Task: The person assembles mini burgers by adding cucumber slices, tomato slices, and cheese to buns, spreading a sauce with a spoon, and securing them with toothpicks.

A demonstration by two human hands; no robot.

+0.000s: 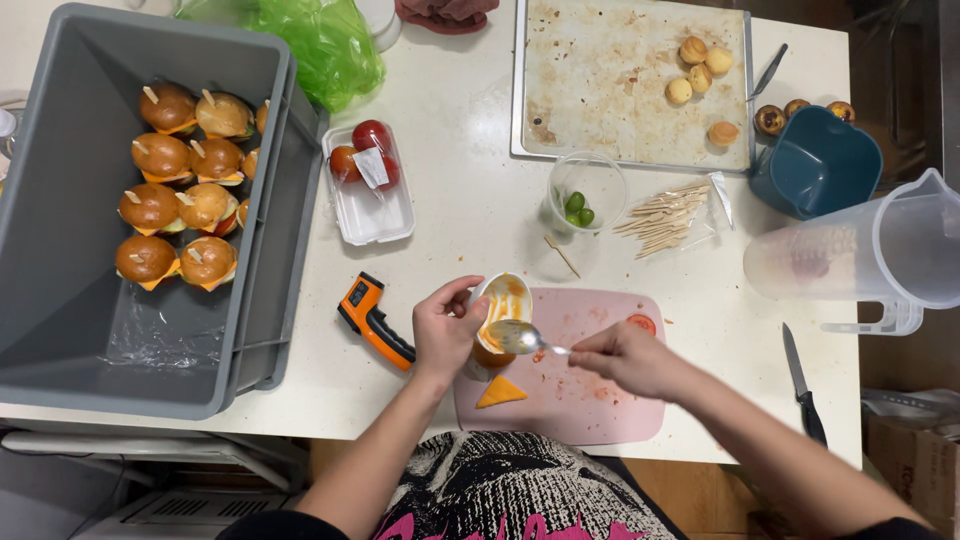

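Observation:
My left hand grips a small white cup smeared inside with orange sauce, tilted over a pink cutting board. My right hand holds a metal spoon by its handle, its bowl at the cup's mouth. Under the cup something orange shows, partly hidden. A triangle of orange cheese lies on the board near me, and a tomato slice sits at the board's far right.
A grey crate at left holds several small skewered burgers. Near it lie an orange thermometer gun and a tomato tray. Beyond are a baking sheet with buns, an olive cup, wooden picks, a clear jug, a teal bowl and a knife.

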